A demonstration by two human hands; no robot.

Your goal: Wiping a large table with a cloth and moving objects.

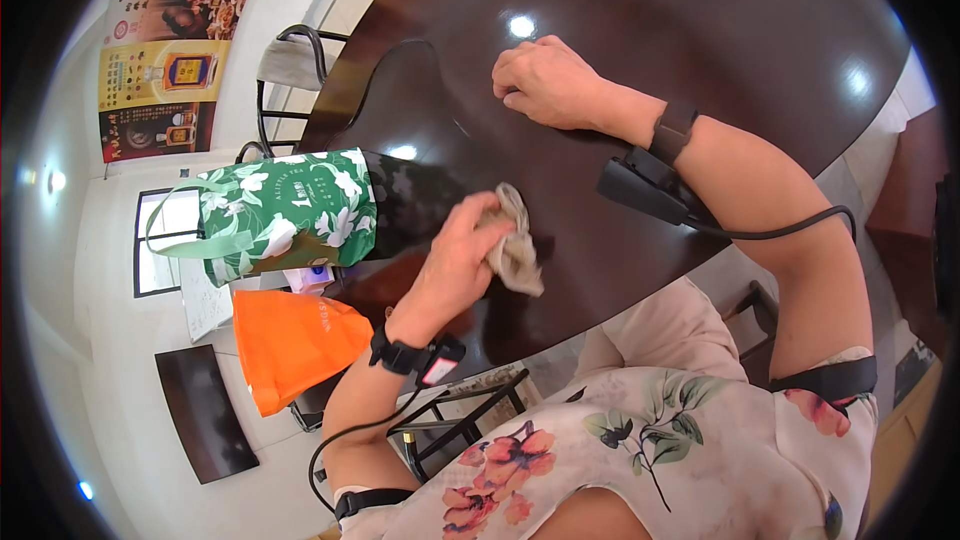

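My left hand (454, 259) grips a crumpled, greyish-beige cloth (517, 255) over the glossy dark table (600, 255). Part of the cloth sticks out past the fingers and appears to lie on the tabletop. My right hand (547, 82) rests on the table farther from my body, its fingers curled into a loose fist. No object shows in that fist, though the palm side is hidden. A black strap with a device (645, 184) sits on the right wrist, and another strapped device (435, 364) on the left.
Left of the cloth, a green floral tote bag (292, 214) stands at the table's edge. An orange bag (296, 345) is nearer me. Black-framed chairs (300, 60) border the table. Cables (787, 229) run along both arms. Posters (161, 75) hang on the wall.
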